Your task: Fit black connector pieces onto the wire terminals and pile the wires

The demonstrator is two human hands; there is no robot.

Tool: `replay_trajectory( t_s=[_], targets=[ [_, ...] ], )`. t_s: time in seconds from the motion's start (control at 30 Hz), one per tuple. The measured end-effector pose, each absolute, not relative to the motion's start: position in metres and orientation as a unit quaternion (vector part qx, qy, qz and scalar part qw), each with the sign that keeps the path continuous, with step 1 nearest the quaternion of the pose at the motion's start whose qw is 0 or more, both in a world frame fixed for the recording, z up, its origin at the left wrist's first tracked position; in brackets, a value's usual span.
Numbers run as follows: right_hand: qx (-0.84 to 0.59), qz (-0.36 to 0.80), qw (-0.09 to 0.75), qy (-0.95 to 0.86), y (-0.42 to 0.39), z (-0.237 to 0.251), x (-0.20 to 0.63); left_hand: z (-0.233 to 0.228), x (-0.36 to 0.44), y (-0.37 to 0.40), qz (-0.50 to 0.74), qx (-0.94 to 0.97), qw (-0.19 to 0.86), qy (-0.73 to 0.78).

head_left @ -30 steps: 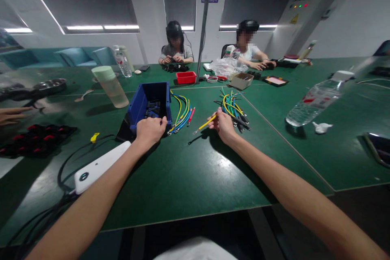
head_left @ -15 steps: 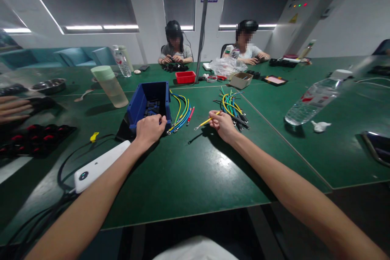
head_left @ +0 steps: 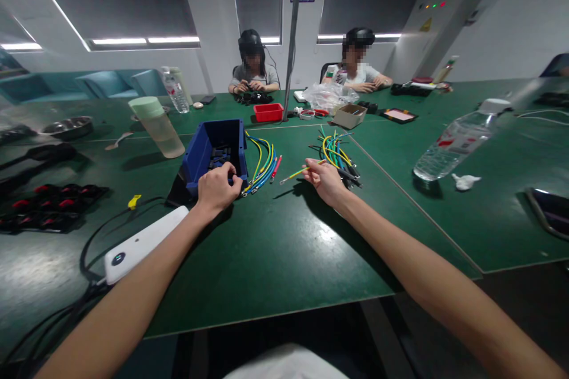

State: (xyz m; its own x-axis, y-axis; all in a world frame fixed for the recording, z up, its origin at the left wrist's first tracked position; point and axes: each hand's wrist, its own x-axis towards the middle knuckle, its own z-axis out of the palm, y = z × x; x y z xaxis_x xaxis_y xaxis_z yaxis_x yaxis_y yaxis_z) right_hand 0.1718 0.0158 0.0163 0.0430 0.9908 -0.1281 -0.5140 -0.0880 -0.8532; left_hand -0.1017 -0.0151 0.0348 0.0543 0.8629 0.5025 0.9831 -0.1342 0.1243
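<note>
My right hand [head_left: 325, 179] pinches a yellow-green wire [head_left: 293, 175] with a ring terminal at its free end, pointing left above the table. Just behind that hand lies a bundle of wires [head_left: 338, 151] in yellow, green, blue and black. At the front rim of a blue bin [head_left: 192, 157] rests my left hand [head_left: 219, 188], its fingers curled over the edge; what they hold, if anything, is hidden. Small black pieces [head_left: 219, 156] lie inside the bin. To its right are several curved yellow, green and blue wires [head_left: 267, 160] and a short red wire [head_left: 276, 169].
A white phone [head_left: 144, 244] with cables lies by my left forearm. Bottles [head_left: 157, 127] stand left, and a large water bottle [head_left: 460, 142] leans right. Further back are a red tray [head_left: 268, 112], a cardboard box [head_left: 349, 116] and two people seated across the table.
The wire in my right hand has turned from showing yellow to showing yellow-green. My left thumb and fingers have shifted slightly at the bin rim. A co-worker's hand at far left has left view.
</note>
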Motion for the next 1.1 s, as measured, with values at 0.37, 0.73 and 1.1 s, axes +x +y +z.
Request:
replay_trajectory(
  t_s=[0.37, 0.73, 1.1],
  targets=[
    [-0.356, 0.63, 0.601, -0.339, 0.014, 0.019, 0.173, 0.029, -0.102, -0.011, -0.416, -0.688, 0.106, -0.585],
    [-0.404, 0.583, 0.61, -0.354, 0.012, 0.018, 0.169, 0.027, -0.088, -0.023, -0.479, -0.722, 0.072, -0.494],
    [-0.414, 0.582, 0.614, -0.338, 0.011, 0.023, 0.169, 0.024, -0.077, -0.033, -0.465, -0.75, 0.018, -0.471]
  ],
)
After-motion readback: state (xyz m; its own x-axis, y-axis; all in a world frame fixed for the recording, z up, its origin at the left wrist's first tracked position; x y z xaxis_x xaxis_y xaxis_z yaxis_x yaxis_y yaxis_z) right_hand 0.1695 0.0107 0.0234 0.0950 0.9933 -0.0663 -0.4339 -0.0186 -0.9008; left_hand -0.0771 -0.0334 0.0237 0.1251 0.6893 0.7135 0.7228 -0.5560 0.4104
